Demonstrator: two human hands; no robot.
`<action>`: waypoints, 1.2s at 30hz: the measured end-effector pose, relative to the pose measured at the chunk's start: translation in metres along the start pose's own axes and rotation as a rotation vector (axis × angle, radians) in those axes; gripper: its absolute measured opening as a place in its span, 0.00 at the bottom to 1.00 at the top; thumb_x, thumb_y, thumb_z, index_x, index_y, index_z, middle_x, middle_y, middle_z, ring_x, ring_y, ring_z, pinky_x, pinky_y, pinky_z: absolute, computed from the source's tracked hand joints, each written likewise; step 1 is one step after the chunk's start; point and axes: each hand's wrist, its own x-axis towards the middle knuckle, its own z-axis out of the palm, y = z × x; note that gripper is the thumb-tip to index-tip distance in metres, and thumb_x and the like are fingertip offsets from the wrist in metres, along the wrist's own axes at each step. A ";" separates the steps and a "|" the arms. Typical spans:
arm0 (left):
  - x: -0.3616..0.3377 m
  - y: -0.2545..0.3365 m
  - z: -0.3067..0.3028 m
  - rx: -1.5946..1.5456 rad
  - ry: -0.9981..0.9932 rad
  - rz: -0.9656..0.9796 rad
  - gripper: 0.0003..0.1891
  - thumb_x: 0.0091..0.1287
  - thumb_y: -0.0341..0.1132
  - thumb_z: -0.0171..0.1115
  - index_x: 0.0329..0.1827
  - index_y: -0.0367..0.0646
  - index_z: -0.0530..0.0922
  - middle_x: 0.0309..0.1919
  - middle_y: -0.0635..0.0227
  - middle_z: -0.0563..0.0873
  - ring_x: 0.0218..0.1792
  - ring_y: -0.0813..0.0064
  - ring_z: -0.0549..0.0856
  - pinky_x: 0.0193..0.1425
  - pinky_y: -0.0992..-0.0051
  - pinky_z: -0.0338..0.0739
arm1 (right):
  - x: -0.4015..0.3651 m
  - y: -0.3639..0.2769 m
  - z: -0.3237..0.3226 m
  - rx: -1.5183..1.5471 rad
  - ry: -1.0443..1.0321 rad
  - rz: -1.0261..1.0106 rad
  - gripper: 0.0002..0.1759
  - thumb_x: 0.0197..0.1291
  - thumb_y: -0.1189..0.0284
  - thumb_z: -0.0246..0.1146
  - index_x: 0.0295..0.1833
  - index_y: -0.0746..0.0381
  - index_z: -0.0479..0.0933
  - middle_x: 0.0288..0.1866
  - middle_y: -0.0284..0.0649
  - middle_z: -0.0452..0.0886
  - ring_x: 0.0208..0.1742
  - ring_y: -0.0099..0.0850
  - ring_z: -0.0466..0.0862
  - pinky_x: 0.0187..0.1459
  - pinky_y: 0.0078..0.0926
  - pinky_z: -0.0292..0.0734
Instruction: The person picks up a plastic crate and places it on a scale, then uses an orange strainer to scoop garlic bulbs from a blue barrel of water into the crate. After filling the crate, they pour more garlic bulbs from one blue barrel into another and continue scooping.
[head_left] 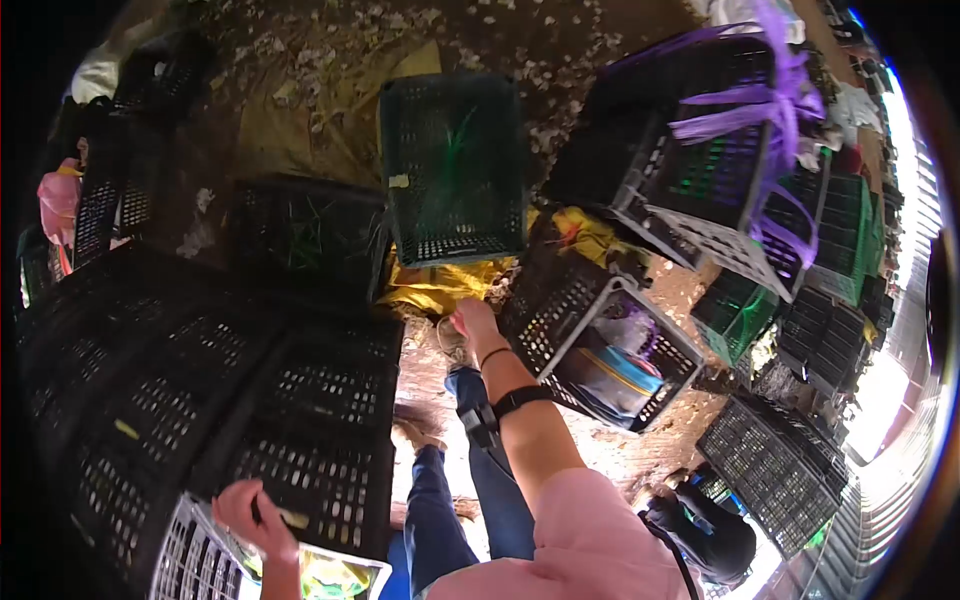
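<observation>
My right hand (470,322) reaches forward above my shoe, fingers curled in; whatever they hold, if anything, is hidden. Beyond it a dark green plastic crate (452,170) lies over yellow sheeting (445,288), with a few green strands inside. My left hand (255,517) is low at the left, thumb and fingers apart, slightly blurred, and holds nothing visible. It is over the near edge of a row of black perforated crates (320,430). Just under it stands a white-rimmed crate (195,550) with yellow-green contents.
A black crate (310,235) with green stalks stands ahead left. To the right, a white-rimmed crate (690,358) holds bags and a blue pouch (625,370). Purple ribbon (745,110) is tied on stacked crates further right. A person in dark clothing (705,535) is at lower right.
</observation>
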 end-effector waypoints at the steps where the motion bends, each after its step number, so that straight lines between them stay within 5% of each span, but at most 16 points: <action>1: -0.003 -0.004 -0.001 -0.012 -0.039 -0.011 0.04 0.63 0.31 0.53 0.37 0.43 0.76 0.38 0.66 0.78 0.43 0.64 0.76 0.64 0.58 0.55 | 0.016 -0.052 0.012 0.178 0.116 0.442 0.11 0.58 0.65 0.62 0.31 0.59 0.69 0.22 0.33 0.69 0.21 0.25 0.73 0.21 0.18 0.68; 2: -0.001 0.000 -0.005 -0.041 -0.084 -0.075 0.04 0.61 0.31 0.53 0.35 0.43 0.76 0.36 0.66 0.78 0.41 0.64 0.76 0.65 0.57 0.53 | 0.032 -0.117 0.025 0.403 0.344 0.853 0.15 0.57 0.61 0.65 0.29 0.58 0.68 0.22 0.33 0.68 0.22 0.26 0.72 0.23 0.19 0.69; 4: -0.006 -0.007 -0.011 -0.011 -0.188 -0.103 0.04 0.62 0.30 0.51 0.36 0.41 0.74 0.38 0.61 0.77 0.45 0.62 0.73 0.64 0.58 0.54 | 0.067 -0.093 0.029 0.457 0.382 0.998 0.22 0.52 0.53 0.69 0.29 0.58 0.68 0.20 0.32 0.66 0.20 0.26 0.71 0.26 0.21 0.73; 6: 0.010 -0.004 -0.017 0.030 -0.255 0.062 0.11 0.66 0.37 0.58 0.48 0.43 0.74 0.39 0.60 0.81 0.37 0.64 0.77 0.44 0.56 0.69 | 0.091 -0.037 0.022 0.652 0.376 1.030 0.29 0.47 0.49 0.71 0.42 0.61 0.71 0.28 0.36 0.67 0.32 0.31 0.74 0.46 0.31 0.76; 8: 0.009 -0.012 -0.011 0.037 -0.193 0.250 0.08 0.65 0.33 0.54 0.34 0.36 0.76 0.34 0.59 0.79 0.34 0.63 0.75 0.41 0.63 0.69 | 0.108 -0.030 0.039 0.760 0.599 1.039 0.41 0.46 0.49 0.72 0.59 0.63 0.65 0.42 0.41 0.67 0.53 0.39 0.70 0.65 0.42 0.60; 9: 0.013 -0.008 -0.012 -0.004 -0.204 0.153 0.09 0.65 0.34 0.53 0.33 0.36 0.76 0.32 0.59 0.79 0.33 0.63 0.75 0.40 0.64 0.69 | 0.111 -0.020 0.042 0.908 0.513 0.945 0.51 0.45 0.49 0.73 0.67 0.62 0.56 0.57 0.45 0.62 0.68 0.46 0.55 0.72 0.49 0.39; 12: 0.029 0.018 0.004 -0.090 -0.162 0.033 0.13 0.66 0.37 0.51 0.31 0.35 0.76 0.29 0.60 0.77 0.31 0.64 0.74 0.36 0.66 0.69 | 0.121 -0.017 0.046 0.987 0.451 0.814 0.28 0.57 0.66 0.65 0.60 0.63 0.64 0.56 0.47 0.69 0.61 0.46 0.68 0.67 0.53 0.55; 14: 0.037 0.023 0.006 -0.098 -0.137 0.130 0.13 0.66 0.37 0.51 0.30 0.36 0.76 0.28 0.60 0.76 0.30 0.65 0.74 0.36 0.65 0.69 | 0.124 -0.002 0.044 1.170 0.498 0.728 0.15 0.55 0.82 0.57 0.50 0.64 0.70 0.46 0.46 0.76 0.50 0.43 0.77 0.50 0.45 0.78; 18: 0.020 0.002 -0.008 -0.102 -0.158 0.134 0.12 0.66 0.38 0.53 0.33 0.36 0.77 0.29 0.61 0.77 0.30 0.66 0.74 0.36 0.65 0.70 | 0.127 -0.072 0.042 1.083 0.578 0.554 0.14 0.53 0.83 0.56 0.47 0.66 0.70 0.42 0.45 0.76 0.44 0.43 0.79 0.44 0.44 0.79; 20: -0.011 -0.014 -0.012 -0.194 -0.191 -0.135 0.04 0.60 0.30 0.50 0.33 0.41 0.73 0.36 0.60 0.75 0.43 0.63 0.71 0.62 0.59 0.55 | 0.133 -0.122 0.022 0.933 0.582 0.601 0.13 0.53 0.83 0.54 0.46 0.65 0.70 0.41 0.44 0.76 0.42 0.42 0.79 0.43 0.45 0.80; 21: -0.001 -0.006 -0.011 -0.109 -0.175 -0.046 0.04 0.58 0.30 0.49 0.31 0.41 0.72 0.33 0.62 0.74 0.40 0.64 0.71 0.61 0.60 0.56 | 0.129 -0.154 0.016 0.958 0.553 0.562 0.15 0.53 0.82 0.57 0.47 0.63 0.69 0.43 0.45 0.74 0.36 0.39 0.80 0.30 0.41 0.81; 26: 0.005 0.006 -0.002 -0.017 -0.009 -0.064 0.02 0.55 0.31 0.54 0.28 0.46 0.75 0.30 0.67 0.79 0.36 0.67 0.77 0.63 0.60 0.55 | 0.064 -0.283 -0.014 0.706 0.353 0.575 0.11 0.52 0.77 0.60 0.42 0.60 0.73 0.37 0.37 0.77 0.32 0.32 0.79 0.28 0.34 0.76; 28: 0.009 0.010 -0.004 -0.022 0.043 -0.063 0.01 0.54 0.33 0.57 0.28 0.47 0.75 0.29 0.70 0.80 0.36 0.67 0.78 0.61 0.59 0.57 | 0.013 -0.356 -0.014 0.660 0.304 0.472 0.06 0.56 0.77 0.57 0.40 0.63 0.73 0.34 0.41 0.79 0.31 0.34 0.81 0.30 0.32 0.77; 34: 0.005 0.008 -0.005 -0.020 0.073 -0.102 0.01 0.54 0.33 0.59 0.29 0.49 0.77 0.26 0.73 0.79 0.38 0.68 0.79 0.60 0.59 0.60 | -0.142 -0.473 -0.039 0.505 0.203 0.329 0.05 0.54 0.78 0.57 0.38 0.65 0.72 0.31 0.43 0.78 0.22 0.31 0.79 0.15 0.21 0.70; 36: 0.005 0.005 -0.006 -0.506 0.199 -0.265 0.04 0.58 0.31 0.60 0.36 0.47 0.78 0.34 0.71 0.80 0.42 0.71 0.79 0.59 0.63 0.64 | -0.196 -0.509 -0.055 0.565 0.126 0.217 0.07 0.53 0.80 0.58 0.39 0.65 0.72 0.33 0.42 0.78 0.26 0.31 0.80 0.21 0.23 0.74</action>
